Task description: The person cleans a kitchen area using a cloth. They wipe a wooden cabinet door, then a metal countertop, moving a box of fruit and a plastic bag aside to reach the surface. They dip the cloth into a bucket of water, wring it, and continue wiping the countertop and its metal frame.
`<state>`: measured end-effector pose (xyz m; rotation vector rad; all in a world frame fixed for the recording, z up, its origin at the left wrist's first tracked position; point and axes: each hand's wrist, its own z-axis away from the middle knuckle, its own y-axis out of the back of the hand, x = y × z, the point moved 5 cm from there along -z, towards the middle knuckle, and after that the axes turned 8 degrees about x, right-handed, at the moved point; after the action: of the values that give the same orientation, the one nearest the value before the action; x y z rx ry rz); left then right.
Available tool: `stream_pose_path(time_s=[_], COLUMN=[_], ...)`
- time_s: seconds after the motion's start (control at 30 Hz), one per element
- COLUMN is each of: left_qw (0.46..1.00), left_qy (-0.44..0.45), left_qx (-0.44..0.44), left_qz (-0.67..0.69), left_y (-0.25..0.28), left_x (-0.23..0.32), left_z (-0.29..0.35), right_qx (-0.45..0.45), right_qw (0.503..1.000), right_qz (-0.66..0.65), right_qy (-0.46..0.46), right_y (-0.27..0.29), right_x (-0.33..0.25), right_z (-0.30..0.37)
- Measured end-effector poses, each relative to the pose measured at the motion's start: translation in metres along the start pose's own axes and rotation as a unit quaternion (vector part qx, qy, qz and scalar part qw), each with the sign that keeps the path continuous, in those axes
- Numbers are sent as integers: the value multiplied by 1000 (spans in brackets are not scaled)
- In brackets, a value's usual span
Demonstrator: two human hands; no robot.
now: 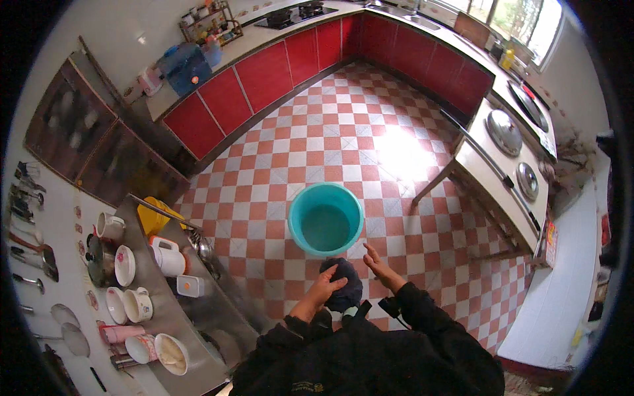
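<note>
A turquoise bucket stands on the checkered floor in front of me. It looks as though water lies in its bottom, but I cannot be sure. Close to the bucket's near side, my left hand grips a dark, bunched-up cloth, with its thumb lying across the top. Some of the fingers are hidden by the cloth. To the right of the cloth, my right hand is held in the air with its fingers stretched out and nothing in it. Both forearms are in black sleeves.
At my left, a metal shelf carries mugs, bowls and a white jug. A light table with pot lids and a long pole stands to the right. Red cabinets line the far side under a counter.
</note>
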<state>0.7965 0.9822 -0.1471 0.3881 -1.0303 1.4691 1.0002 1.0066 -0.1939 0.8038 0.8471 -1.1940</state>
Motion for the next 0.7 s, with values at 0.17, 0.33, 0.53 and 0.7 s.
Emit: stream_pose_path(time_s=[0.17,0.33,0.53,0.7], left_qw=[997,998,995,980], left_qy=[-41,-49,-62,-56], left_qx=[-15,12,75,188], left_qz=[59,34,16,47], left_y=[7,48,88,112], left_x=[45,73,70,50], left_z=[-52,-113,-150,-173], right_qx=[-190,-127,-68,-89], right_qw=[937,930,941,948], right_qz=[-257,-297,-273,-204], right_qy=[-141,-175,-189,-228], right_y=[-21,-12,1,5], right_x=[-19,-36,-73,-68], right_z=[-60,-114,-171,-219])
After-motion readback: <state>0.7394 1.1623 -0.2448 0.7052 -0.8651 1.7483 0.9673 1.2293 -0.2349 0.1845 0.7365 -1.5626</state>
